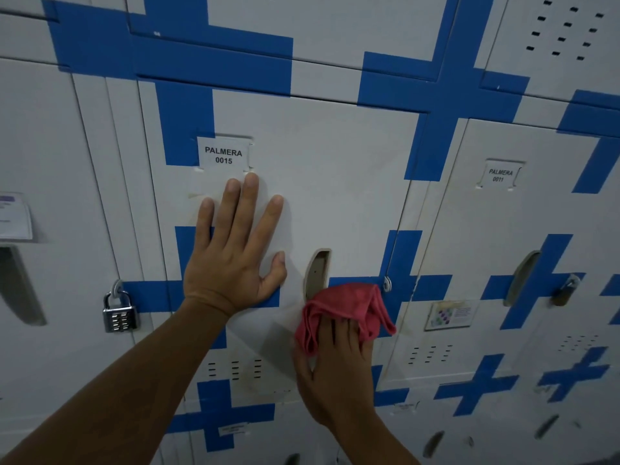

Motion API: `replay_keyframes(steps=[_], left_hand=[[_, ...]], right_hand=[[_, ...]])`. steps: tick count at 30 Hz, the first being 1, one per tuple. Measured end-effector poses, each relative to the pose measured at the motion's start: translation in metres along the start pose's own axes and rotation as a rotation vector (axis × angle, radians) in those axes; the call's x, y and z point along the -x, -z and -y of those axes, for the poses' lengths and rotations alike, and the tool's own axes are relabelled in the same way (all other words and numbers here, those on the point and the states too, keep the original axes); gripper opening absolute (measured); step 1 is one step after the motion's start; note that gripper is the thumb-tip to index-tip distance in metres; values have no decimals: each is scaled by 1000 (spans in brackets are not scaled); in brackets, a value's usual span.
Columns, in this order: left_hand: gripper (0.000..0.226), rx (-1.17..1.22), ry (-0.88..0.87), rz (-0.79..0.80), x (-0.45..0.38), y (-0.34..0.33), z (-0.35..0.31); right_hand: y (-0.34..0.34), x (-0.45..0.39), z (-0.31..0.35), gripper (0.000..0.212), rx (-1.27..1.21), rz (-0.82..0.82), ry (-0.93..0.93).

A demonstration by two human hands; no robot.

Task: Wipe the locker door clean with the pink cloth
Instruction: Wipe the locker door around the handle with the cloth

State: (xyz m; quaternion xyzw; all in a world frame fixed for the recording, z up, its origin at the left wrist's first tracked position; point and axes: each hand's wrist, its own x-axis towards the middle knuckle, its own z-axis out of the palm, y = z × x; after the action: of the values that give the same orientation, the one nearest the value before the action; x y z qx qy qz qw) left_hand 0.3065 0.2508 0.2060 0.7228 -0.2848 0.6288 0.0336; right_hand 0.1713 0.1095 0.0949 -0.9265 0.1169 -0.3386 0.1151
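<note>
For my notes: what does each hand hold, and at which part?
The right hand holds the bunched pink cloth at its lower part. The left hand holds nothing, flat on the locker door.

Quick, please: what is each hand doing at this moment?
Left hand: open, flat on the locker door.
Right hand: presses the pink cloth against the door.

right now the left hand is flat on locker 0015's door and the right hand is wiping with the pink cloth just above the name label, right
Not quite. The left hand is flat on the locker door, but the right hand presses the pink cloth low on the door, beside the handle recess, well below the name label. The head view shows it.
</note>
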Motion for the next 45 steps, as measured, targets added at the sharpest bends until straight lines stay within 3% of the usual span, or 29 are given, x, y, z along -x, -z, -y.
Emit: replay_keyframes(steps=[7, 14, 17, 22, 29, 38, 45], left_hand=[[73, 44, 1, 48, 0, 3, 2], [68, 66, 2, 59, 0, 3, 2], [71, 60, 7, 56, 1, 3, 2], [70, 48, 3, 37, 0, 3, 0], [71, 48, 3, 32, 2, 2, 1], [72, 35, -1, 40, 1, 2, 1], [75, 40, -1, 40, 1, 0, 1]], right_hand=[[51, -68, 39, 67, -50, -237, -7], [52, -70, 38, 59, -24, -188, 181], [56, -71, 22, 60, 19, -145, 110], [53, -66, 36, 61, -78, -223, -43], [52, -50, 31, 51, -38, -90, 194], [49, -46, 23, 57, -64, -185, -66], [59, -44, 31, 51, -38, -75, 194]])
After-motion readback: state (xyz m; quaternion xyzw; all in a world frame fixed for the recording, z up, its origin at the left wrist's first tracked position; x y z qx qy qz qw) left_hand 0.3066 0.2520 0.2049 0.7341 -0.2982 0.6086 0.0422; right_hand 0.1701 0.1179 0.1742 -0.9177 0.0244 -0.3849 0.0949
